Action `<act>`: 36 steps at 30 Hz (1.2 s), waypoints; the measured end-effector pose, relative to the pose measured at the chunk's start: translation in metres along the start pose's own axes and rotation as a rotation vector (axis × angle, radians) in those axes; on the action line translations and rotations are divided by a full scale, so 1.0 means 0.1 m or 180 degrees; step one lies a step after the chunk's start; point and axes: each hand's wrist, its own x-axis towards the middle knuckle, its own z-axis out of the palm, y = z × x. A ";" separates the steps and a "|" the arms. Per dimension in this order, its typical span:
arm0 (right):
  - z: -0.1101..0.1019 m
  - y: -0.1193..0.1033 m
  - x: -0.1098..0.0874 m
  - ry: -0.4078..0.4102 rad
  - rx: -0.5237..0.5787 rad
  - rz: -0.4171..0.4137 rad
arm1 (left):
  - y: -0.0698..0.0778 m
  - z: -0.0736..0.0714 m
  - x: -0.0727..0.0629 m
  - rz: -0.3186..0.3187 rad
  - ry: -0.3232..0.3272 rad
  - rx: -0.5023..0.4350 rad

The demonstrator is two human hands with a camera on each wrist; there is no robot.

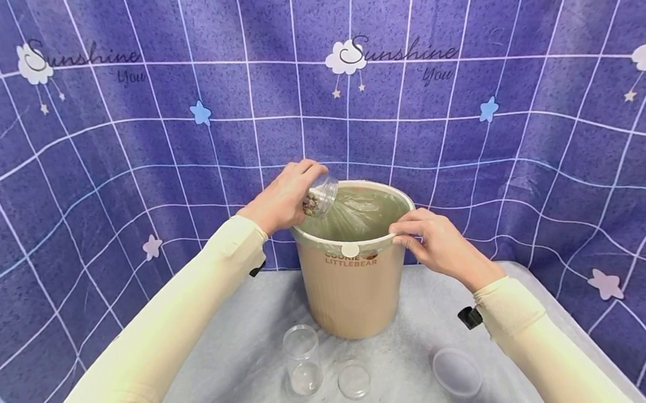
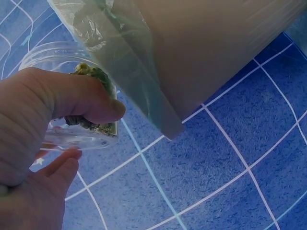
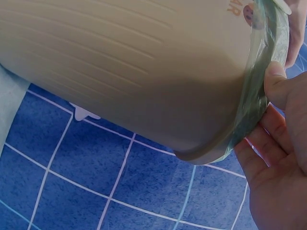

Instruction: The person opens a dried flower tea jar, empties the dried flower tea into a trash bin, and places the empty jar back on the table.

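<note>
My left hand (image 1: 289, 195) grips a clear plastic jar (image 1: 327, 194) tilted over the left rim of a beige trash can (image 1: 355, 295). Dried greenish-brown bits (image 2: 88, 122) lie inside the jar, bunched toward its base. A green plastic bag (image 1: 365, 213) lines the can and folds over its rim. On the right side, my right hand (image 1: 435, 242) pinches the rim and the bag's edge between thumb and fingers, as the right wrist view also shows.
On the grey tabletop (image 1: 246, 377), in front of the can, stands a clear empty jar (image 1: 303, 362). Beside it lies a clear round lid (image 1: 354, 380), and farther right a translucent purplish oval piece (image 1: 457, 372). A blue-purple gridded curtain (image 1: 301, 100) hangs behind.
</note>
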 end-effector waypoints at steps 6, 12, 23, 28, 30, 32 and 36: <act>0.00 -0.01 0.00 -0.0006 0.0008 -0.0009 | -0.03 0.02 -0.02 0.0135 0.0061 0.0037; -0.01 -0.01 0.01 -0.0012 -0.0032 -0.0025 | -0.03 0.02 -0.02 0.0233 0.0083 0.0117; -0.02 -0.01 0.01 -0.0041 -0.0047 0.0033 | 0.00 0.02 0.02 0.0232 0.0010 0.0162; -0.02 -0.01 0.00 -0.0036 -0.0062 0.0033 | 0.02 0.01 0.04 0.0281 -0.0034 0.0201; -0.02 -0.01 0.00 -0.0031 -0.0055 0.0038 | 0.03 0.01 0.04 0.0305 -0.0053 0.0227; -0.02 -0.01 0.00 -0.0035 -0.0042 0.0044 | 0.03 0.01 0.04 0.0308 -0.0083 0.0252; -0.01 0.00 0.00 -0.0047 -0.0020 0.0044 | 0.04 0.01 0.04 0.0301 -0.0134 0.0255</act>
